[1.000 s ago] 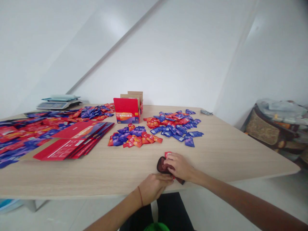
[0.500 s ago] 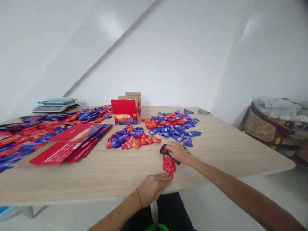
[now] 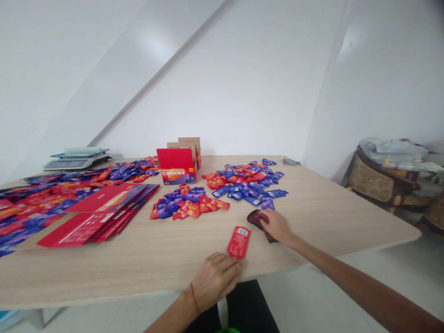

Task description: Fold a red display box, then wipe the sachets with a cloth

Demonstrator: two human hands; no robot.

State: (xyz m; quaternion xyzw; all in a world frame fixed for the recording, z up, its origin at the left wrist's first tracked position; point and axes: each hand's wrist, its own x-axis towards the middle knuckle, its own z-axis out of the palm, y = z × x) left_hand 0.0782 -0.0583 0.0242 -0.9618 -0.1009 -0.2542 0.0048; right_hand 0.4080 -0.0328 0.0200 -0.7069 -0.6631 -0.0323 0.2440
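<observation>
My left hand (image 3: 219,276) is at the table's front edge, fingers closed at the lower end of a red sachet (image 3: 239,241). The sachet is tilted a little, with its printed back and barcode facing up. The grip itself is partly hidden and slightly blurred. To the right, my right hand (image 3: 276,225) closes its fingers on a dark brown, flat, curved thing (image 3: 254,217), whose exact kind I cannot make out. Part of it shows below the hand as well. A gap of bare wood separates it from the sachet.
Mixed red and purple sachets lie in a small pile (image 3: 189,202) and a larger pile (image 3: 248,182). Behind stands an open red box (image 3: 177,171). Flattened red cartons (image 3: 100,215) lie left, beside a heap of sachets (image 3: 79,194) and a scale (image 3: 74,162).
My right hand has moved right with the dark brown thing, off the red sachet. The sachet's upper part is now uncovered and leans right. My left hand has shifted slightly left and down.
</observation>
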